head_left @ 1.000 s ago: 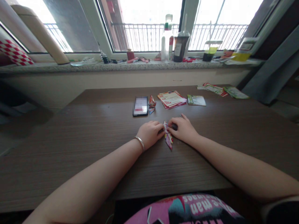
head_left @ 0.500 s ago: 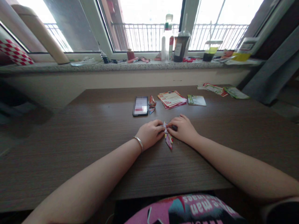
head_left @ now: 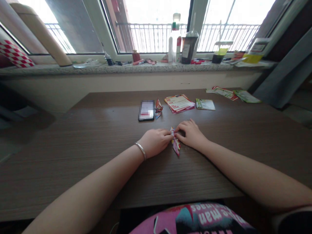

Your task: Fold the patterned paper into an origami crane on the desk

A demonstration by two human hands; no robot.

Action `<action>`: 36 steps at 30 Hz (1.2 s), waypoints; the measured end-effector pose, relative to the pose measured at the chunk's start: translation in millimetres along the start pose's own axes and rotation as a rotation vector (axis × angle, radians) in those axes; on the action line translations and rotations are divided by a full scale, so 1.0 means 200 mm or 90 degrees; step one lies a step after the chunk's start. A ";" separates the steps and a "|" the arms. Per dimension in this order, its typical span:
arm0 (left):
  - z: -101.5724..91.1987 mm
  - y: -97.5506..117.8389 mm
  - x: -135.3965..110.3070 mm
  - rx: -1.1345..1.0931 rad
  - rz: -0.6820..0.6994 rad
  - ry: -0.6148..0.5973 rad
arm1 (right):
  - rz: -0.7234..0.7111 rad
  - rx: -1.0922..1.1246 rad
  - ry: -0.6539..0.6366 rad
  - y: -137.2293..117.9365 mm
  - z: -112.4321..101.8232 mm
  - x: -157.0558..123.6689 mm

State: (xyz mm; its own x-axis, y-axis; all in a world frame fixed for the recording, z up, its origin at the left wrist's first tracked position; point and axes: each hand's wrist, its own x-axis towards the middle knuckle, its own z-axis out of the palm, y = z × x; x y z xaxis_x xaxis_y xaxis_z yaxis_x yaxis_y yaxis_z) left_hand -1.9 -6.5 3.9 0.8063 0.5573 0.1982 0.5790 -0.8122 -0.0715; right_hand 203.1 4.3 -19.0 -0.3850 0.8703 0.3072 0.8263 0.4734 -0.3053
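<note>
A small folded paper piece point(head_left: 175, 148), patterned in pink, white and yellow and pointed at both ends, lies on the brown table between my hands. My left hand point(head_left: 156, 142), with a silver bangle at the wrist, presses its fingertips against the paper's left side. On the other side, my right hand point(head_left: 191, 132) pinches the paper's right edge between thumb and forefinger. Fingertips cover part of the paper's middle. Beyond my left hand stands a second folded paper piece point(head_left: 159, 108), orange and blue, beside a phone point(head_left: 146, 110).
A stack of printed sheets point(head_left: 179, 104) and a smaller pile of cards point(head_left: 205, 104) lie farther back on the table point(head_left: 97, 136). More leaflets point(head_left: 224, 93) are at the back right. Bottles and a dark lidded cup point(head_left: 189, 48) line the windowsill point(head_left: 146, 68).
My left hand has shifted slightly left and down, its fingers now straighter against the paper. My right hand stays at the paper's right side with its fingers slightly rearranged.
</note>
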 end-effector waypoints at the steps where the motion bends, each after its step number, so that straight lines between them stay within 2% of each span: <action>1: 0.00 0.00 0.00 0.005 -0.003 -0.005 | -0.002 -0.005 -0.002 0.00 0.00 0.00; 8: -0.02 0.01 0.01 0.004 -0.008 -0.041 | -0.013 -0.070 -0.008 0.00 0.01 0.00; 13: -0.03 0.00 0.01 -0.002 -0.002 -0.062 | -0.012 -0.046 -0.001 0.01 0.02 -0.01; 18: -0.01 -0.02 0.01 -0.038 0.014 -0.031 | -0.018 0.019 -0.011 0.04 0.02 0.00; 22: -0.01 -0.01 0.02 -0.032 0.003 0.007 | -0.059 0.069 -0.031 0.04 -0.01 0.00; 27: -0.01 0.02 0.03 -0.007 -0.042 0.020 | -0.127 0.107 -0.035 0.02 -0.03 0.00; 31: 0.00 0.02 0.02 -0.020 -0.081 0.011 | -0.137 0.121 -0.025 0.03 -0.03 0.00; 36: 0.02 0.03 0.01 -0.047 -0.116 0.037 | -0.134 0.128 -0.023 0.02 -0.03 -0.01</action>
State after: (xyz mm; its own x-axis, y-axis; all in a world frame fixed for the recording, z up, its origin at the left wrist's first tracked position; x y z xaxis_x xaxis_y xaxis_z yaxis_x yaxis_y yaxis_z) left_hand 4.3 -9.4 0.3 0.6796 0.6868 0.2580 0.7021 -0.7108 0.0426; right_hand 210.1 4.3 -15.0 -0.5572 0.7522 0.3516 0.6294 0.6588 -0.4121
